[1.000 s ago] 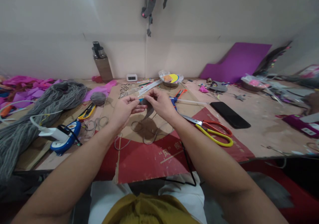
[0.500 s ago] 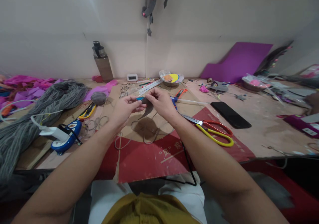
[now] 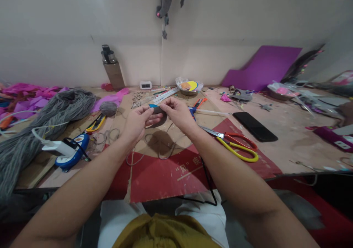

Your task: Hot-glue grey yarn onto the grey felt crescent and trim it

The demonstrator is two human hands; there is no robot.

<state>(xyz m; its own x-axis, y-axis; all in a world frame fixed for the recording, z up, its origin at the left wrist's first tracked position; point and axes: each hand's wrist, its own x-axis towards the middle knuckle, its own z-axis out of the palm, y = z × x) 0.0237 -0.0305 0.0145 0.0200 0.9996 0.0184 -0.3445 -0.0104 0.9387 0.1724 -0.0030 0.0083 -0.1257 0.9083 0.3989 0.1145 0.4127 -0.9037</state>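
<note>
My left hand (image 3: pixel 138 122) and my right hand (image 3: pixel 178 114) meet above the cardboard, both with fingers closed. Between them they pinch a dark grey curved piece (image 3: pixel 157 110). A blue tip (image 3: pixel 152 105) of it shows above the left fingertips. Its right end is hidden by the right fingers. Thin grey yarn (image 3: pixel 165 156) lies in loose loops on the cardboard below. Just to the right of the right hand is a blue-handled tool (image 3: pixel 192 111), partly covered by the hand. Scissors (image 3: pixel 234 145) with one red and one yellow handle lie beside the right forearm.
A black phone (image 3: pixel 255 126) lies at the right. To the left are a grey yarn skein (image 3: pixel 63 112), a yarn ball (image 3: pixel 109 108), a yellow cutter (image 3: pixel 96 123) and a blue-and-white device (image 3: pixel 73 156). A bottle (image 3: pixel 113 69), small clock (image 3: pixel 145 85) and bowl (image 3: pixel 190 92) stand by the wall.
The grey piece has turned: its pointed tail hung below the fingers and is now out of sight, and its blue tip points up more. Both hands stay nearly in place.
</note>
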